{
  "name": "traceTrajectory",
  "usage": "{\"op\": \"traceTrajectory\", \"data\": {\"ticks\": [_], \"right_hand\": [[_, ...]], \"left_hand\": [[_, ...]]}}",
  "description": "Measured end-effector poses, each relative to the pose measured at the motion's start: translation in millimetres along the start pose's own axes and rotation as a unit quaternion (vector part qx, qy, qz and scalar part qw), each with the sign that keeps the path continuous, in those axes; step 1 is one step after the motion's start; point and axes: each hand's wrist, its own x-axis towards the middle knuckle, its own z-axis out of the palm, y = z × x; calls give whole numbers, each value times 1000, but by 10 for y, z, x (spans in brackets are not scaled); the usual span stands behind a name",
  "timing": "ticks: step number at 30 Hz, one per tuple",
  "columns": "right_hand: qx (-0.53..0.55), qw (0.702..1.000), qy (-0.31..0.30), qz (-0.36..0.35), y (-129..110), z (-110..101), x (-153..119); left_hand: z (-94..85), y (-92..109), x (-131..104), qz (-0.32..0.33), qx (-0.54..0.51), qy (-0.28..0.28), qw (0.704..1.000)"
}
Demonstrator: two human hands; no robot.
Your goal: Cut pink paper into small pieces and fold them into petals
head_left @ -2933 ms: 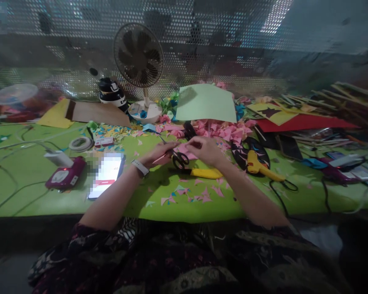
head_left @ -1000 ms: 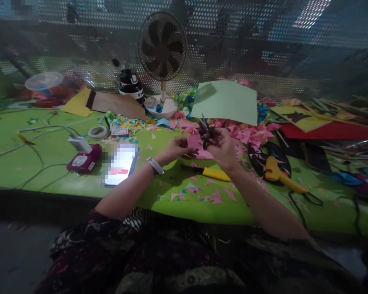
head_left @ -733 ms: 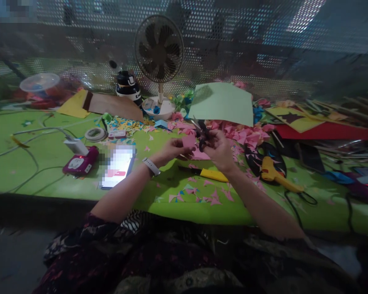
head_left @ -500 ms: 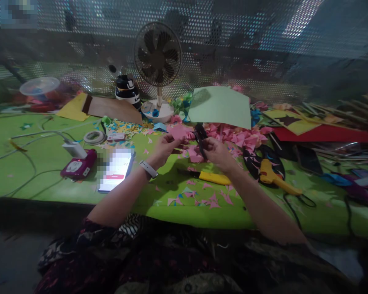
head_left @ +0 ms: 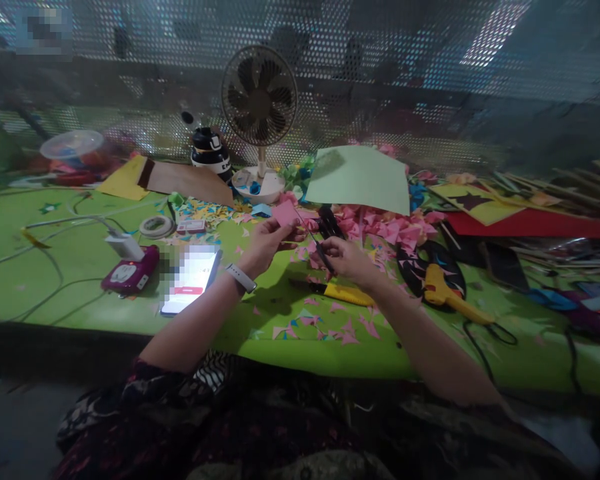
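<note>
Between the thumb and fingers of my left hand [head_left: 267,247] is a piece of pink paper [head_left: 285,213]. My right hand [head_left: 349,260] is closed on dark-handled scissors [head_left: 324,257], whose thin blades point up and left toward the pink paper. Behind the hands lies a heap of folded pink paper pieces [head_left: 393,225], partly under a pale green sheet [head_left: 361,179]. A yellow-handled knife [head_left: 349,294] rests on the green table below my right hand, with pink scraps [head_left: 349,331] in front of it.
On the left are a lit phone [head_left: 193,280], a purple socket block [head_left: 131,272] with cables, and a tape roll [head_left: 157,227]. A fan [head_left: 260,97] and a black bottle [head_left: 210,155] stand behind. On the right lie a yellow glue gun [head_left: 453,299] and a red sheet [head_left: 525,223].
My right hand has turned and drawn slightly down, so the scissors now angle up and left. The pink paper in my left hand is tilted more upright. The view has shifted slightly.
</note>
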Motion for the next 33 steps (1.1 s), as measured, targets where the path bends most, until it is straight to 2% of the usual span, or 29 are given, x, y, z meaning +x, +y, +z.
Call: {"op": "traceTrajectory", "data": {"ticks": [6, 12, 33], "right_hand": [[-1, 1000, 5, 9, -2, 5, -10], [-8, 1000, 0, 11, -48, 37, -46], [-32, 999, -10, 7, -111, 77, -91]], "left_hand": [[15, -8, -20, 20, -5, -7, 1000], [0, -27, -24, 25, 2, -43, 999], [-10, -58, 2, -1, -44, -50, 998]]}}
